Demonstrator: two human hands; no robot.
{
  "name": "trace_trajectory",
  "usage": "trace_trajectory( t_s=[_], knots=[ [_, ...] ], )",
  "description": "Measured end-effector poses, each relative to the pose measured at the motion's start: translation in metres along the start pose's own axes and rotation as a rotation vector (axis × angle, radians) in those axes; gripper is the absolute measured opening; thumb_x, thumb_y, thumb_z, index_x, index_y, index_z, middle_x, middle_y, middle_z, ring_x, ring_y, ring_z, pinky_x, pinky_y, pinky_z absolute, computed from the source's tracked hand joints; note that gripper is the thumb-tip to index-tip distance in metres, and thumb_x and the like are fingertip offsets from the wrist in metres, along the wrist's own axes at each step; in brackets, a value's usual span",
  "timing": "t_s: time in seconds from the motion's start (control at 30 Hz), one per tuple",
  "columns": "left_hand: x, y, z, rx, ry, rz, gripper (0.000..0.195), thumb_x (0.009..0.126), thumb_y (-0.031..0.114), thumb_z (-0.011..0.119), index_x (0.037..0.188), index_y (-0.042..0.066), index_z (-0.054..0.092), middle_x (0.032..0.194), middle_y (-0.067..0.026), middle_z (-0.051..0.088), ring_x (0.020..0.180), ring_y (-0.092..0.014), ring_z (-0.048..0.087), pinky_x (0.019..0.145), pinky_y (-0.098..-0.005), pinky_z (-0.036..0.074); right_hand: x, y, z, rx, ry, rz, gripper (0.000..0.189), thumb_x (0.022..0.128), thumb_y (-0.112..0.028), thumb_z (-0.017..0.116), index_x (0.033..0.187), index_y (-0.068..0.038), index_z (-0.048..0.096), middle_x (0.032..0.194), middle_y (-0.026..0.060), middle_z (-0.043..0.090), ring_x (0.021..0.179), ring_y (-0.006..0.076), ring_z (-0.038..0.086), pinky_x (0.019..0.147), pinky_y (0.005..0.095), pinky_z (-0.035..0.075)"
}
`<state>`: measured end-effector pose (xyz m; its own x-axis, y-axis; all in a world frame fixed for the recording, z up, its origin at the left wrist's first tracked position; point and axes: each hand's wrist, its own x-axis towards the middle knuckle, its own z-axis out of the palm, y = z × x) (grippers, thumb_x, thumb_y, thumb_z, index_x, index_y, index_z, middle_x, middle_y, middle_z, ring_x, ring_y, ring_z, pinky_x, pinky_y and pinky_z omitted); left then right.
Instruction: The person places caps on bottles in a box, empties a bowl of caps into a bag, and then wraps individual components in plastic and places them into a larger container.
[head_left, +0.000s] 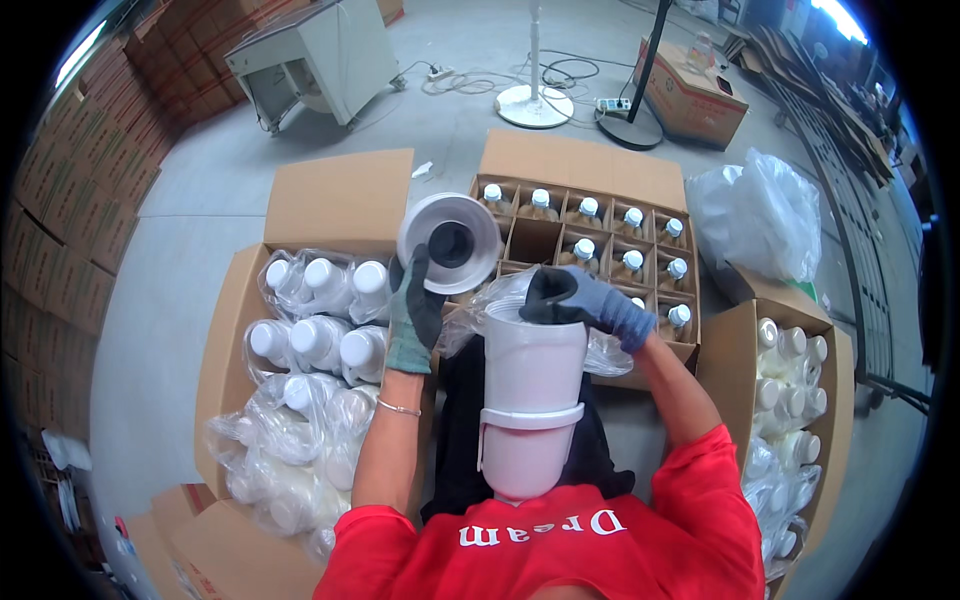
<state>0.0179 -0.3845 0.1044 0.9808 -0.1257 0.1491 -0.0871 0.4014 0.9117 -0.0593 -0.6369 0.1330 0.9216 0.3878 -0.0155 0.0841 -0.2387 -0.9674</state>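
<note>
My left hand (416, 311), in a green and black work glove, grips a round white plastic piece (484, 251) by its side. The piece is hollow and flared, with a dark round centre facing up. Between my thighs stands a tall white plastic bucket (534, 367) with a white band-like handle around its lower part. My right hand (574, 300), in a blue-grey and black glove, is at the bucket's mouth, its fingers curled at the far right of the rim. Whether they pinch anything is hidden. Clear plastic film (480, 315) lies behind the bucket's mouth.
A divided carton (581, 157) of white-capped bottles is ahead. Cartons at left (225, 360) and right (840, 420) hold film-wrapped white bottles. A clear plastic bag (772, 214) lies at right. Stand bases (532, 109) and cables (472, 82) are on the floor beyond.
</note>
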Motion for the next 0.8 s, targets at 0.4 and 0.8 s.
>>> trace_trajectory(
  t_s=[0.4, 0.8],
  knots=[
    [0.014, 0.027, 0.058, 0.567, -0.83, 0.542, 0.033, 0.09, 0.03, 0.054, 0.11, 0.007, 0.068, 0.101, -0.0118, 0.063, 0.101, -0.034, 0.057, 0.093, -0.043, 0.044, -0.042, 0.001, 0.035, 0.532, 0.576, -0.127, 0.051, 0.087, -0.039, 0.062, 0.12, -0.002, 0.054, 0.121, 0.0094, 0.055, 0.115, 0.0174, 0.05, 0.102, 0.0323, 0.037],
    [-0.032, 0.054, 0.081, 0.869, -0.801, 0.503, 0.031, 0.084, 0.015, 0.055, 0.111, 0.004, 0.066, 0.107, -0.0182, 0.059, 0.1, -0.034, 0.053, 0.092, -0.043, 0.043, -0.039, 0.017, 0.06, 0.659, 0.575, -0.175, 0.053, 0.089, -0.041, 0.06, 0.125, -0.002, 0.054, 0.124, 0.0114, 0.055, 0.115, 0.022, 0.052, 0.102, 0.0339, 0.039]
  ],
)
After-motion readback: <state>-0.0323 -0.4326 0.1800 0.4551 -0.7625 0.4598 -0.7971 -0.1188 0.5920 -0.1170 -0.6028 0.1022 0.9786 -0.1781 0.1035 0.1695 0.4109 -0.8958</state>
